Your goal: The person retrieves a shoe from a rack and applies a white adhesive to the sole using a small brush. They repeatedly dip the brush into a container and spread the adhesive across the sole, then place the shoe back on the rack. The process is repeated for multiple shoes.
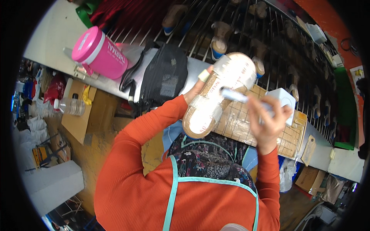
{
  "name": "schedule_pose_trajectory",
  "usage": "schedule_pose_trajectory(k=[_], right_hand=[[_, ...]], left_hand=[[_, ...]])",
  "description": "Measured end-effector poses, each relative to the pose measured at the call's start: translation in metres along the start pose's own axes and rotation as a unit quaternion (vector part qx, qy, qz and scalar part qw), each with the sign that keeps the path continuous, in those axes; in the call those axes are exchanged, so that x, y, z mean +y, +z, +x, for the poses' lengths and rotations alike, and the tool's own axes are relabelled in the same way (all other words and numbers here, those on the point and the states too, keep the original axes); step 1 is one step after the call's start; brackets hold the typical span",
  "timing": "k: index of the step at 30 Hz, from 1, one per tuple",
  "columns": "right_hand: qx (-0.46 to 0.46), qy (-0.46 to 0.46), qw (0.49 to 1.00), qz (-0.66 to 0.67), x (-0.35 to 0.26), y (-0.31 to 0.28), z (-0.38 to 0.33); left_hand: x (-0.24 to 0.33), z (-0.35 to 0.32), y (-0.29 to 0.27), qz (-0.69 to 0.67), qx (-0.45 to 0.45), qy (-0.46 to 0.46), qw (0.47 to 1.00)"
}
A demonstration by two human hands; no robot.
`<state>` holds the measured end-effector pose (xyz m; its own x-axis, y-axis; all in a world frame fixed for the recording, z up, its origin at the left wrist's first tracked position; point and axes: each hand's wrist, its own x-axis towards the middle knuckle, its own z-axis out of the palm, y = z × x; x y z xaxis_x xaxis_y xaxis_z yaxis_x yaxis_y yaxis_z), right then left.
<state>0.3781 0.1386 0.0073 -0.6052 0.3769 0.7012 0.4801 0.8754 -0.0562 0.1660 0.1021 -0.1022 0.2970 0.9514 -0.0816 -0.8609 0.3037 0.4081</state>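
My left hand (196, 89) grips the edge of a shoe bottom (233, 73), with its pale underside turned up, printed marks on it and a woven tan rim. Something pale yellow covers a fingertip of that hand. My right hand (268, 121) is closed around a pale, pen-like tool (236, 95). Its dark tip lies over the middle of the shoe bottom; whether it touches cannot be told. Motion blurs the hand and the tool. Beneath them lies a tan board with a dark grid (235, 119), covered partly in clear tape.
Beyond the bench edge, a metal-bar rack (200, 32) carries several tan shoes with blue bottoms. A white box (283, 102) stands right of the board. To the left are a black bag (163, 73) and a pink jug (100, 54). A cardboard box (92, 111) sits below.
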Motion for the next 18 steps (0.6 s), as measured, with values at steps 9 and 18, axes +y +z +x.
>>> schedule_pose_trajectory(k=[9,18], right_hand=[[0.109,0.114,0.986,0.059,0.024,0.034,0.063],[0.083,0.248,0.892,0.367,0.005,0.048,0.058]], left_hand=[[0.049,-0.016,0.058,0.267,0.062,0.153,0.949],[0.158,-0.035,-0.003,-0.149,-0.077,0.193,0.967]])
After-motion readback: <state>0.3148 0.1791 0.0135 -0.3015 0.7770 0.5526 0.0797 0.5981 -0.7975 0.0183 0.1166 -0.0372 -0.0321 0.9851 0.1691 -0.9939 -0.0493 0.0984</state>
